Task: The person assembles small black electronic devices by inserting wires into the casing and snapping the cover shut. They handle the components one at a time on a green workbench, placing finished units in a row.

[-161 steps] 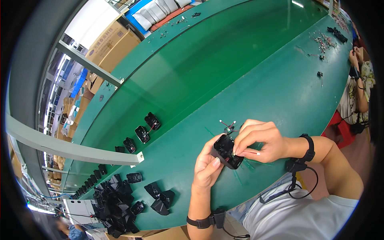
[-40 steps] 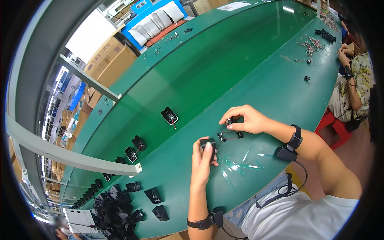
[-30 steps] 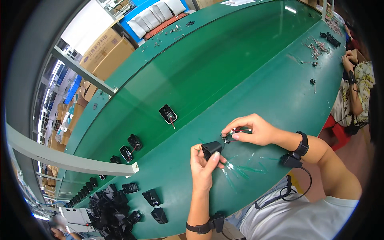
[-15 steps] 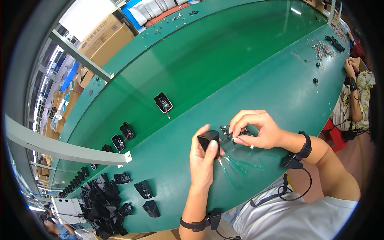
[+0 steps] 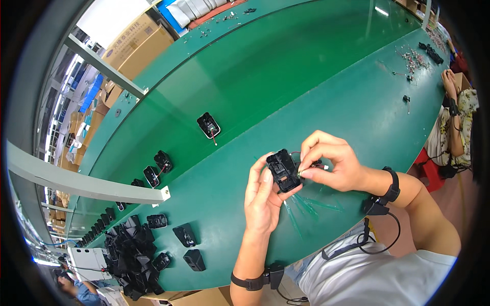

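In my left hand (image 5: 259,204) is an open black plastic housing (image 5: 282,167), tilted so that its hollow inside faces up. Fingers and thumb wrap round its sides. Right beside it, my right hand (image 5: 333,162) pinches a small part (image 5: 300,174) with a bit of green and metal; its exact kind is too small to make out. Dark parts with thin wires (image 5: 320,164) lie partly hidden beneath the right fingers. Thin, clear green strips (image 5: 309,205) are spread on the green table (image 5: 357,117) under and beside my hands.
A pile of black housings (image 5: 130,255) fills the lower left, with loose housings (image 5: 185,235) beside it. White-rimmed housings (image 5: 208,125) stand along the green lane. A grey metal bar (image 5: 92,181) crosses at left. Wired parts (image 5: 413,61) lie far right, near another person's arm (image 5: 454,120).
My left hand has turned the housing, so its open inside now shows instead of its outer side. My right hand has come closer to it, still pinching the small part.
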A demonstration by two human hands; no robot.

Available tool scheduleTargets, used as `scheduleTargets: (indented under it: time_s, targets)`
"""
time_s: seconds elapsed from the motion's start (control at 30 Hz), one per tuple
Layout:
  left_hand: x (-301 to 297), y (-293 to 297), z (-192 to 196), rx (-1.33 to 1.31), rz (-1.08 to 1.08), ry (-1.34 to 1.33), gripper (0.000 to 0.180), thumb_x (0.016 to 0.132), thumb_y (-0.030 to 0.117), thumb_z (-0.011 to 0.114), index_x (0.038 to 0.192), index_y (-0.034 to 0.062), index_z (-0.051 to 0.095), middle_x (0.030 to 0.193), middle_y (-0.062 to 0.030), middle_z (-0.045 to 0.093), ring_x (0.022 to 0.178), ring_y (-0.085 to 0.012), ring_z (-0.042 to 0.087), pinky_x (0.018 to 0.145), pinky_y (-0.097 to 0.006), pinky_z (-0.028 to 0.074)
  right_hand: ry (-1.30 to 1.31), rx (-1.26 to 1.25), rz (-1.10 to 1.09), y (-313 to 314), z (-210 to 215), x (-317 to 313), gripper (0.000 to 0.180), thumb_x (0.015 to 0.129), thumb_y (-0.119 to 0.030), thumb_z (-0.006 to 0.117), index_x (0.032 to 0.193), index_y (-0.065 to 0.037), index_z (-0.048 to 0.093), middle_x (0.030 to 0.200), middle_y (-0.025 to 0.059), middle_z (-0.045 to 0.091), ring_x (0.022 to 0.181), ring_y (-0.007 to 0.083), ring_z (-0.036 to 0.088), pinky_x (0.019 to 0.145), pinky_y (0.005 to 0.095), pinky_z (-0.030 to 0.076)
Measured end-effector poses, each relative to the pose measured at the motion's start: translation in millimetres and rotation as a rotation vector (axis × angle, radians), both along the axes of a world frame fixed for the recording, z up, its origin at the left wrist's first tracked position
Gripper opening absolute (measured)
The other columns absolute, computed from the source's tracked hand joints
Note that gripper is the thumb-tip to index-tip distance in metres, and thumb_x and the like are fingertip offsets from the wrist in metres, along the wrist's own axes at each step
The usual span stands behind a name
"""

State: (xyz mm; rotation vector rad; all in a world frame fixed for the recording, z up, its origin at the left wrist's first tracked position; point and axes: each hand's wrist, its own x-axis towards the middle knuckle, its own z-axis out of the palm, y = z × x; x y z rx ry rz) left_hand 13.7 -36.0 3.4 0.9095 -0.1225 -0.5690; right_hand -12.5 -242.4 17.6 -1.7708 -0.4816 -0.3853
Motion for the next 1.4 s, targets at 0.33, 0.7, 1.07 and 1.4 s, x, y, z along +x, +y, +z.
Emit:
scheduleTargets:
  time_s: [0.33,0.7,1.07,1.4]
  targets:
    - [-5,-3,-6,-0.015,0.019,-0.06,0.043,0.103,0.021,0.053,0.139,0.0103,0.034,0.13,-0.0193,0.055,0.112,-0.0343,0.065,0.093,-0.05,0.059,-0.026,-0.022,-0.055,21,-12,-9,0.011,0.086,-0.006,0.072,0.094,-0.003,0.066,0.12,0.0151,0.054,0.108,0.0267,0.057,0.091,0.0365,0.05]
    - [-3,-4,-12,-0.003,0.015,-0.102,0.041,0.104,0.023,0.051,0.139,0.0098,0.036,0.13,-0.0165,0.055,0.115,-0.0283,0.063,0.091,-0.048,0.06,-0.007,-0.043,-0.114,24,-15,-9,0.01,0.085,-0.008,0.073,0.092,-0.005,0.066,0.128,0.0164,0.053,0.113,0.0271,0.055,0.091,0.0374,0.05]
    - [-2,1,-19,0.034,0.021,-0.165,0.042,0.102,0.019,0.056,0.139,0.0079,0.04,0.133,-0.0073,0.047,0.117,-0.0173,0.056,0.085,-0.034,0.061,0.101,-0.095,-0.087,34,-8,-9,0.01,0.08,-0.007,0.07,0.09,-0.003,0.07,0.135,0.0208,0.052,0.12,0.0319,0.055,0.09,0.0408,0.05]
    - [-2,-2,-28,0.007,0.05,-0.181,0.045,0.101,0.02,0.059,0.139,0.0055,0.04,0.13,-0.0103,0.05,0.106,-0.0172,0.064,0.078,-0.029,0.061,0.029,-0.302,-0.071,26,0,-11,0.033,0.062,-0.012,0.08,0.095,-0.007,0.076,0.143,0.0211,0.053,0.131,0.0396,0.051,0.094,0.0465,0.05]
